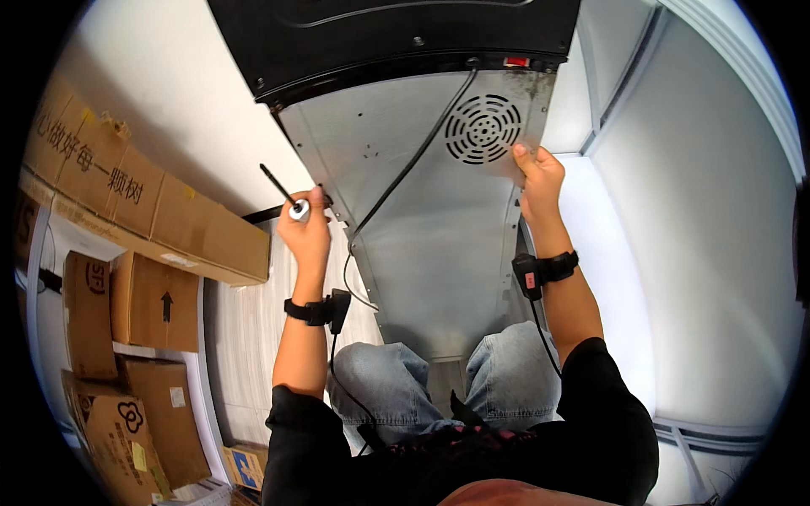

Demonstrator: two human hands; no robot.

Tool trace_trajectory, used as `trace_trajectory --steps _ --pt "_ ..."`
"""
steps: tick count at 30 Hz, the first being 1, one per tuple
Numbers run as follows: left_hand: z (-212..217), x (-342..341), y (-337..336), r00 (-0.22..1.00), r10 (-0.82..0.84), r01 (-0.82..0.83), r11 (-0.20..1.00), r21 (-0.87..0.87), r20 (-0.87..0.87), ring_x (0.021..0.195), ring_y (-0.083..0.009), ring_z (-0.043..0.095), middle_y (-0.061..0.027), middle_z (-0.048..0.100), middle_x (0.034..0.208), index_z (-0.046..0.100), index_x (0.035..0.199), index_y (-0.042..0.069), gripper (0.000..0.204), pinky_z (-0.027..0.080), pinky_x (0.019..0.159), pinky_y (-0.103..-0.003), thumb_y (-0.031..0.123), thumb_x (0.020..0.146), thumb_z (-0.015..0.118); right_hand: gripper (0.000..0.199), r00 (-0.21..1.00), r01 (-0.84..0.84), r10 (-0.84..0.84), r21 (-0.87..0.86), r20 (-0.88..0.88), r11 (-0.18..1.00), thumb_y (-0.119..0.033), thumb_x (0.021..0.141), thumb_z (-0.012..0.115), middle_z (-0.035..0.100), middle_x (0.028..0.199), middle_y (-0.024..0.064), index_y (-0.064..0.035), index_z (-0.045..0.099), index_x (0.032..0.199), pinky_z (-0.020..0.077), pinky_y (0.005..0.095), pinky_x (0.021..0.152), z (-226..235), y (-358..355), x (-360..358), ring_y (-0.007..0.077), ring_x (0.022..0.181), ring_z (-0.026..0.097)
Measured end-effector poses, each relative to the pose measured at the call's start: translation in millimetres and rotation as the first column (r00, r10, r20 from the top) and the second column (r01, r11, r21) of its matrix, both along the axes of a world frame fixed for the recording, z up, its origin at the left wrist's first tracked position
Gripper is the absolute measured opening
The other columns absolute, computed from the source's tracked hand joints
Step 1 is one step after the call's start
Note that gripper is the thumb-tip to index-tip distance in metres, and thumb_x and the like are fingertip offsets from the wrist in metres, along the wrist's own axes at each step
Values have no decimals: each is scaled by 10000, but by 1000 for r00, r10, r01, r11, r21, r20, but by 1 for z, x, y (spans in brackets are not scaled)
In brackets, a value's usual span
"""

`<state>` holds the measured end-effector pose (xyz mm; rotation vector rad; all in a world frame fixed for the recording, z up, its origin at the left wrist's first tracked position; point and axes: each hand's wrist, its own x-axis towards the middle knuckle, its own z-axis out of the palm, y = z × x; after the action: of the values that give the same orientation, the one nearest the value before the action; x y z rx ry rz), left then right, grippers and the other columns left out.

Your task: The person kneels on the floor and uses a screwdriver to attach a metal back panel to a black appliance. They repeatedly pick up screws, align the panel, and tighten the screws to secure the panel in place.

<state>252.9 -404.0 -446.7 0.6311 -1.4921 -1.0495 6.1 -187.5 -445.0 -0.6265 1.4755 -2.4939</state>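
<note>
Big appliance (pixel 439 219) fills 12 o'clock to centre — grey sheet-metal back panel w/ a black housing (pixel 380 38) on top, leaning toward the person's knees. Judged heavy and stiff; the thin panel edges are prob. sharp, so best held on the flat or a folded rim, not the raw edge. Round vent grille (pixel 483 128) sits at about 1 o'clock on the panel; a black cable (pixel 405 169) runs down from the top past the middle.

Cardboard boxes (pixel 143 219) are stacked at 9 o'clock, more at 7 o'clock, on the floor (pixel 253 337).

Right hand (pixel 538 177) at 2 o'clock of the panel — flat press on the panel's right side just below the grille, fingers spread, nothing clasped. Left hand (pixel 305 229) at 10 o'clock, at the panel's left edge — grip closed round a screwdriver (pixel 283 196), black shaft angled up-left, pale cap end showing. Light, rigid tool; handle is smooth, so needs a firm fist. Both wrists wear black strap units w/ wires.
</note>
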Motion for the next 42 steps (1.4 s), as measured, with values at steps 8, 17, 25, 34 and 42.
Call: trace_trajectory --steps 8,17,25,34,42 --pt "98 4 32 932 313 -64 642 -764 184 635 -193 539 -62 541 733 606 876 28 243 438 567 -294 103 715 772 488 998 66 -67 -44 -21 997 -145 811 742 355 578 -83 -145 317 571 221 216 479 0 -3 0 32 551 262" --pt "140 -44 40 871 415 117 343 -932 263 669 -225 569 -37 570 763 598 961 74 373 452 557 -315 106 633 775 521 994 92 -96 -74 -60 993 -152 798 757 339 570 -85 -141 290 568 210 221 466 -5 -6 -1 33 546 246" --pt "146 -64 46 842 472 159 249 -955 263 618 -169 470 8 423 669 599 1180 184 750 411 549 -287 252 466 818 560 987 144 -148 -82 -59 986 -122 788 762 281 571 -96 -145 245 573 189 234 457 -14 -8 -7 30 537 226" --pt "136 -70 41 843 517 19 247 -969 148 566 -142 442 26 420 673 572 1265 290 835 392 484 -282 248 472 831 245 978 204 -205 -27 -35 979 -77 766 771 467 596 -68 -27 538 708 289 189 476 -7 -3 4 9 551 359" --pt "136 -72 44 863 489 -14 271 -963 125 546 -136 427 12 429 673 602 1237 278 806 395 470 -277 257 468 841 205 901 428 -433 -98 -37 899 -43 764 757 678 808 60 20 617 899 486 197 638 5 2 11 85 726 620"
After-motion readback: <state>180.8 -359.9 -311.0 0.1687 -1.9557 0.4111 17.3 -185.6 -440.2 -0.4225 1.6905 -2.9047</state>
